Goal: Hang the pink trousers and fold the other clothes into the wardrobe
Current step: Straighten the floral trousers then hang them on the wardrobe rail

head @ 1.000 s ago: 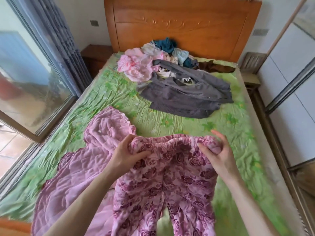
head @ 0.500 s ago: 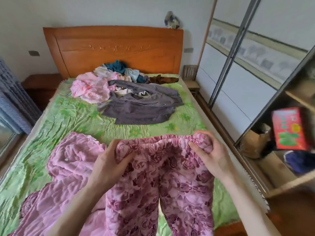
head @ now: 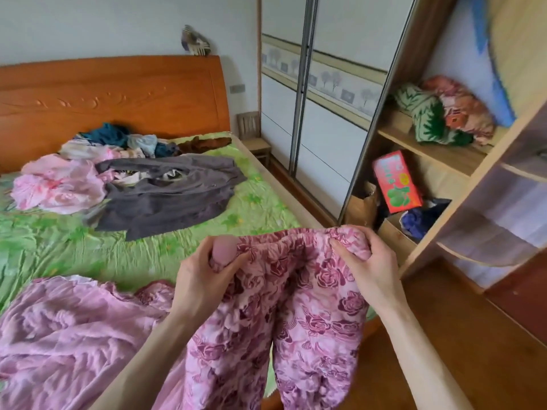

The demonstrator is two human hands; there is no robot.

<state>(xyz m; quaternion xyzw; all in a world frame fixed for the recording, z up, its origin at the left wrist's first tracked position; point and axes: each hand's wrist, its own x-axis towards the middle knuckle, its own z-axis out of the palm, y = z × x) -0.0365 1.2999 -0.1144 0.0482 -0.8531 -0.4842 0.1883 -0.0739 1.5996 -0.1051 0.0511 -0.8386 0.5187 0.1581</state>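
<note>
I hold the pink rose-patterned trousers (head: 284, 315) up by the waistband, legs hanging down over the bed's foot corner. My left hand (head: 204, 276) grips the left end of the waistband; my right hand (head: 367, 267) grips the right end. A pink quilted garment (head: 74, 329) lies on the green bedsheet (head: 59, 247) at lower left. Farther up the bed lie a grey garment (head: 168, 196), a pale pink one (head: 56, 187) and a heap of other clothes (head: 124, 143). The open wardrobe (head: 473, 179) stands to the right.
Wardrobe shelves hold folded blankets (head: 444, 119), a red box (head: 396, 182) and dark blue cloth (head: 423, 220). Sliding wardrobe doors (head: 313, 113) run along the right wall. A small wooden stool (head: 254, 137) sits by the orange headboard (head: 112, 93). Wooden floor (head: 473, 335) lies at lower right.
My view has swung right, from the bed toward the open wardrobe. Both hands closed on the waistband and lifted the trousers toward the bed's right edge.
</note>
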